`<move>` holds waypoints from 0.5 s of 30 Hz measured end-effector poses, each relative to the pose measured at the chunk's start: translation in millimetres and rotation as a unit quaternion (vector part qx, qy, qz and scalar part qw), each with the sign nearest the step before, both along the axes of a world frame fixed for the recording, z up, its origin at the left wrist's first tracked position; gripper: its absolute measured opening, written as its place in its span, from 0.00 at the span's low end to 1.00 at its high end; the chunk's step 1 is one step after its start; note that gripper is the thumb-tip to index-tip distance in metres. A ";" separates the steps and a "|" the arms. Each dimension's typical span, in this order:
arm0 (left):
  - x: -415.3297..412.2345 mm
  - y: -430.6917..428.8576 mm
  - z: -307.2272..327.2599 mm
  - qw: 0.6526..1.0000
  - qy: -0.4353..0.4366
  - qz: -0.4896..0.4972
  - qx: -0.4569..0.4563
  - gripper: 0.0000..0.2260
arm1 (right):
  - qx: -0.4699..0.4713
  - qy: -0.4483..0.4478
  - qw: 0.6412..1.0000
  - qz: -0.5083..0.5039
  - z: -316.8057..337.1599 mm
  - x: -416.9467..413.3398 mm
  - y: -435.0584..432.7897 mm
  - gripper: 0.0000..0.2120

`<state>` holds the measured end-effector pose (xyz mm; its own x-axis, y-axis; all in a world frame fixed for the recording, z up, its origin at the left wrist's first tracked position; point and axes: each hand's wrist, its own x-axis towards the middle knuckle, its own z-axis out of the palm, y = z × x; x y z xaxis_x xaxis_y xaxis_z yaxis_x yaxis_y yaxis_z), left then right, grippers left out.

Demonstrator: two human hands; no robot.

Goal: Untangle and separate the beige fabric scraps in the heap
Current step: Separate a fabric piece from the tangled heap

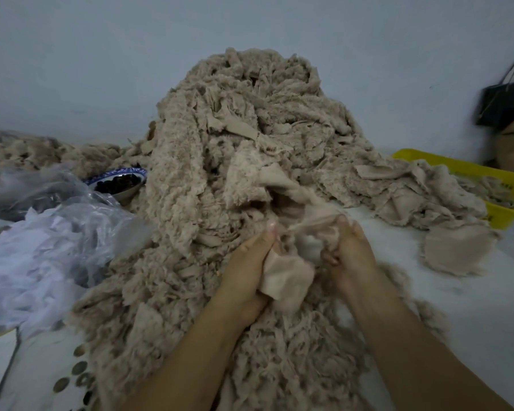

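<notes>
Two hands: left hand and right hand both pinch one beige scrap held between them. One heap rises directly beyond both hands. One yellow tray sits beyond the right hand and one bowl beyond the left. White surface; pale wall.

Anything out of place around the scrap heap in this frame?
Yes: a blue-and-white bowl of dark stuff sits wedged against the left edge of the beige heap, beside crumpled plastic bags; lint could get in. At right, scraps spill over the rim of the yellow basket.
</notes>
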<state>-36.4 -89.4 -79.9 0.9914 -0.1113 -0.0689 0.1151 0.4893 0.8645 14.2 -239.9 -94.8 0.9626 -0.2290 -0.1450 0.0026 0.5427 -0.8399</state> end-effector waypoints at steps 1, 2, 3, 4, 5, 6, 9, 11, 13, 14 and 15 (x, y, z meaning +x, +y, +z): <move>1.8 5.9 -0.7 1.000 0.001 -0.009 -0.013 0.18 | 0.010 0.000 1.000 -0.014 -0.2 2.7 -7.4 0.08; 1.8 10.3 3.7 0.999 0.008 -0.016 -0.043 0.16 | 0.031 -0.006 0.999 -0.011 -0.6 4.7 -11.0 0.09; 3.9 16.0 2.0 0.998 0.024 -0.005 -0.058 0.16 | 0.064 -0.010 0.998 0.004 -1.1 5.6 -11.2 0.08; 5.6 19.1 2.1 0.995 0.045 0.002 -0.091 0.21 | 0.097 -0.007 0.995 0.026 -2.4 5.3 -8.7 0.08; 8.3 24.2 0.1 0.990 0.048 0.010 -0.130 0.20 | 0.119 -0.001 0.991 0.054 -3.0 4.1 -4.8 0.09; 9.9 27.7 0.9 0.983 0.053 0.014 -0.176 0.33 | 0.133 0.002 0.988 0.080 -2.7 3.0 -1.4 0.11; 15.0 43.8 -1.4 0.963 0.061 0.079 -0.248 0.18 | 0.222 0.006 0.974 0.043 -0.5 3.1 -8.7 0.14; 19.4 55.3 -4.8 0.948 0.038 0.142 -0.282 0.12 | 0.254 -0.004 0.967 -0.030 2.7 3.2 -18.6 0.11; 23.5 56.8 -6.3 0.947 0.004 0.178 -0.266 0.13 | 0.176 -0.009 0.984 -0.017 4.4 0.7 -13.5 0.08; 23.9 52.7 -5.8 0.958 -0.007 0.177 -0.224 0.15 | 0.061 -0.006 0.998 0.006 3.5 -2.1 -5.9 0.07; 23.4 47.2 -6.3 0.971 -0.014 0.176 -0.159 0.17 | -0.091 -0.011 0.996 0.019 1.5 -5.4 2.3 0.07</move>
<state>-13.0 -42.1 -86.3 0.9727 0.2241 -0.0595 -0.1293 0.7372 0.6632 8.8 -237.6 -93.3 0.9734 -0.2133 -0.0833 0.0044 0.3813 -0.9245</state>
